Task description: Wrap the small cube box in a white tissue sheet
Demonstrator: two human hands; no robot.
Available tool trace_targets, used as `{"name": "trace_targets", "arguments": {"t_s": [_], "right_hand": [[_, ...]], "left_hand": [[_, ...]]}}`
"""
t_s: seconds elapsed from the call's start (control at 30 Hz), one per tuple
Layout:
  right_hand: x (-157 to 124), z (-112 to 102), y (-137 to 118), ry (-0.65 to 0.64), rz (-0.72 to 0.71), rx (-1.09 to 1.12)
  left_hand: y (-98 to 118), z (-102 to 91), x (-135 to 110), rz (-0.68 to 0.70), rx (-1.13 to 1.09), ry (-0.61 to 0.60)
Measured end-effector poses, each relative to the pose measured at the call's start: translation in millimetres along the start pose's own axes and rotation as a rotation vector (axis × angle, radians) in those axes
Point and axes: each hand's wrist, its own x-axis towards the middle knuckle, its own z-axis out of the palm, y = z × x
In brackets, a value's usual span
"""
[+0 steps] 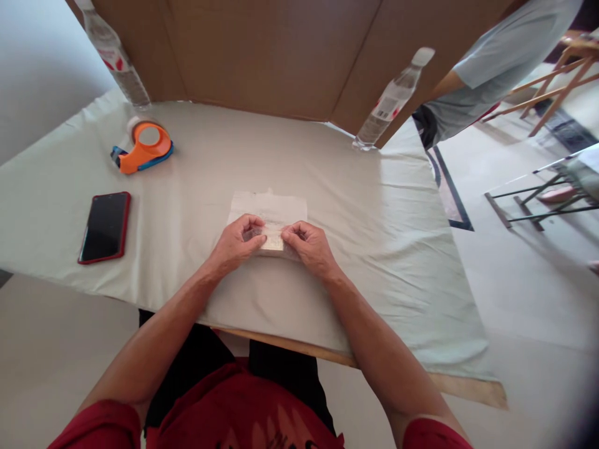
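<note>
In front of me on the cloth lies a sheet of translucent wrap (266, 203) that looks like bubble wrap, its far part spread flat. The near part is folded over a small pale, yellowish flat object (272, 242), whose kind I cannot make out. My left hand (238, 242) is closed on the left side of the folded wrap, thumb and forefinger curled. Opposite it, my right hand (311, 247) pinches the right side, its thumb and fingertips near the middle. The tips of both hands are a short gap apart.
An orange and blue tape dispenser (148, 147) and a red-cased phone (105, 227) lie to the left. Water bottles (126, 78) (392, 103) stand by a tall cardboard panel (262, 56) at the back. Behind its right end is another person (496, 68).
</note>
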Motion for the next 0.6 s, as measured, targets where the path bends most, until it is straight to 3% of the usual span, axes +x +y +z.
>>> {"name": "trace_targets", "arguments": {"t_s": [0.23,0.37,0.5,0.6], "right_hand": [[3,-1,3,0.048,0.027,-0.014],[6,-3,8,0.111,-0.025,-0.11],[6,-9,8,0.215,-0.131,-0.267],[-4,-12,-7,0.331,-0.327,-0.422]], "left_hand": [[-2,0.2,1,-0.025,-0.032,-0.005],[-1,0.3,1,-0.039,-0.034,0.002],[0,0.8,0,-0.051,-0.018,0.005],[0,1.0,0,-0.037,-0.006,0.016]]}}
